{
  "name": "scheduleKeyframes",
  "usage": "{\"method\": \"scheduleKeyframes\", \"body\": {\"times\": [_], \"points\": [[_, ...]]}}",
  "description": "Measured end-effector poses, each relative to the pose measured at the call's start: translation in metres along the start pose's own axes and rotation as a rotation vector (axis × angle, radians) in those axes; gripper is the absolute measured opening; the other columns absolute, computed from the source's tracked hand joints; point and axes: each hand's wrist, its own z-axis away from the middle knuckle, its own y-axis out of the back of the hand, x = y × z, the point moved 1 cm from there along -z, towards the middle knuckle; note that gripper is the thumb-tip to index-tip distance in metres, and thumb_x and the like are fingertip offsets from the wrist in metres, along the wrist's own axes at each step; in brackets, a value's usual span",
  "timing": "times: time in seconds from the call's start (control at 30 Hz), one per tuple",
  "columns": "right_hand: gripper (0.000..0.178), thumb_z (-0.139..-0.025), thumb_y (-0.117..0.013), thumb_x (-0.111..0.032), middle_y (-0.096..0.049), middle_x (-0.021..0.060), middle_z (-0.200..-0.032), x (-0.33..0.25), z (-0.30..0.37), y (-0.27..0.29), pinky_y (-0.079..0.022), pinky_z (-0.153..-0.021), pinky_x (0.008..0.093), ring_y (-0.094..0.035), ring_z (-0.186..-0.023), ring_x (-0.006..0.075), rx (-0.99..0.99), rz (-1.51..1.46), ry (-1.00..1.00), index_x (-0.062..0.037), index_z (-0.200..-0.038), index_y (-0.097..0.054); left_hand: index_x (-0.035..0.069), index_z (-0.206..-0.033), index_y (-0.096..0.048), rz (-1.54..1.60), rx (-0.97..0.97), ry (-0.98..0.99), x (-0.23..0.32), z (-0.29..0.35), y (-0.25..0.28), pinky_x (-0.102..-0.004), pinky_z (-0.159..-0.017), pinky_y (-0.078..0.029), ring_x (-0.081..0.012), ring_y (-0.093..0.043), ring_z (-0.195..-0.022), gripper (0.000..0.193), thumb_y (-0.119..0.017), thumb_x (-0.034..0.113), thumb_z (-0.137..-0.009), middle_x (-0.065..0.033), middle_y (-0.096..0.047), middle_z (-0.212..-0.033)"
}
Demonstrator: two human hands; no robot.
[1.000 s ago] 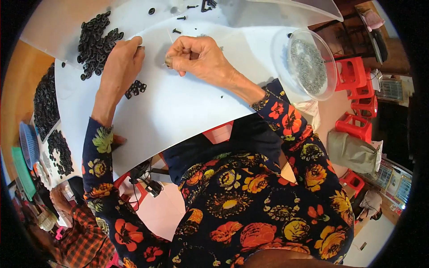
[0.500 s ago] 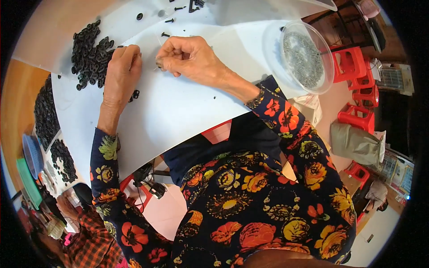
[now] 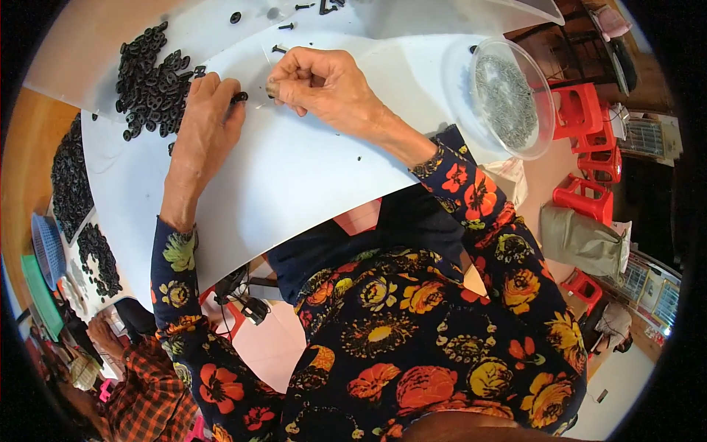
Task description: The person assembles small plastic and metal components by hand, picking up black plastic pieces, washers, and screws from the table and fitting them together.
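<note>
My left hand (image 3: 206, 125) is closed over the white table, thumb and fingertips pinching a small black ring-like piece (image 3: 239, 97). Just left of it lies a heap of similar small black pieces (image 3: 151, 88). My right hand (image 3: 331, 85) is close by on the right, also closed in a pinch. Something small and thin seems to be at its fingertips, too fine to make out. Beyond that hand, a black screw-like piece (image 3: 279, 49) lies on the table.
A clear round tub (image 3: 543, 136) of thin silvery pins (image 3: 504, 92) stands at the right. Several black bits lie at the far edge. More black pieces (image 3: 70, 180) and a blue basket (image 3: 48, 250) are at the left, near a person in a checked shirt (image 3: 155, 390). Red stools (image 3: 578, 110) stand at right.
My left hand has turned slightly, and a black ring-like piece now shows at its fingertips. My right hand has shifted a little away and to the right. The view has moved slightly.
</note>
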Motion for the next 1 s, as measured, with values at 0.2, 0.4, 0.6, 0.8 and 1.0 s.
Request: {"method": "scheduleKeyframes", "body": {"times": [0.2, 0.4, 0.6, 0.8, 1.0], "points": [[0.012, -0.087, -0.061, -0.009, -0.059, 0.0019, -0.071, -0.004, 0.000, -0.001, -0.045, -0.055, 0.0204, -0.053, -0.059, 0.0064, -0.014, -0.034, -0.061, 0.0014, -0.092, -0.063, -0.002, -0.090, -0.057, 0.186, 0.036, 0.111, 0.001, 0.004, -0.005, -0.0321, -0.074, -0.042, -0.0241, -0.051, -0.081, 0.014, -0.061, 0.002, -0.077, -0.0107, -0.054, -0.083], [0.018, -0.090, -0.058, -0.009, -0.060, 0.0023, -0.072, 0.001, -0.001, 0.006, -0.046, -0.057, 0.0212, -0.054, -0.061, 0.0077, 0.021, -0.039, -0.020, 0.0026, -0.102, -0.065, -0.002, -0.094, -0.062, 1.051, 0.100, 0.510, 0.013, 0.002, -0.006, -0.0243, -0.072, -0.042, -0.0124, -0.054, -0.075, 0.013, -0.058, 0.008, -0.086, -0.0053, -0.063, -0.085], [0.019, -0.090, -0.056, -0.008, -0.059, 0.0008, -0.072, 0.000, -0.003, 0.002, -0.045, -0.059, 0.0199, -0.053, -0.064, 0.0063, 0.027, -0.057, -0.024, 0.0021, -0.104, -0.064, -0.002, -0.097, -0.061, 1.421, 0.120, 0.558, 0.019, 0.001, -0.010, -0.0251, -0.071, -0.042, -0.0125, -0.053, -0.074, 0.017, -0.052, 0.010, -0.091, -0.0050, -0.059, -0.075], [0.017, -0.090, -0.057, -0.008, -0.058, -0.0010, -0.072, -0.003, -0.001, 0.002, -0.044, -0.058, 0.0194, -0.052, -0.063, 0.0049, 0.015, -0.054, -0.029, 0.0000, -0.103, -0.064, -0.002, -0.101, -0.060, 1.427, 0.036, 0.490, 0.024, 0.004, -0.015, -0.0249, -0.070, -0.041, -0.0126, -0.053, -0.072, 0.019, -0.050, 0.011, -0.092, -0.0046, -0.058, -0.074], [0.015, -0.090, -0.057, -0.008, -0.058, -0.0014, -0.070, 0.000, -0.001, 0.001, -0.044, -0.058, 0.0190, -0.052, -0.062, 0.0045, -0.039, -0.021, 0.006, -0.0008, -0.101, -0.065, -0.003, -0.106, -0.059, 1.362, 0.100, 0.479, 0.035, 0.005, -0.014, -0.0249, -0.070, -0.041, -0.0116, -0.053, -0.073, 0.024, -0.049, 0.014, -0.093, -0.0052, -0.059, -0.077]]}}
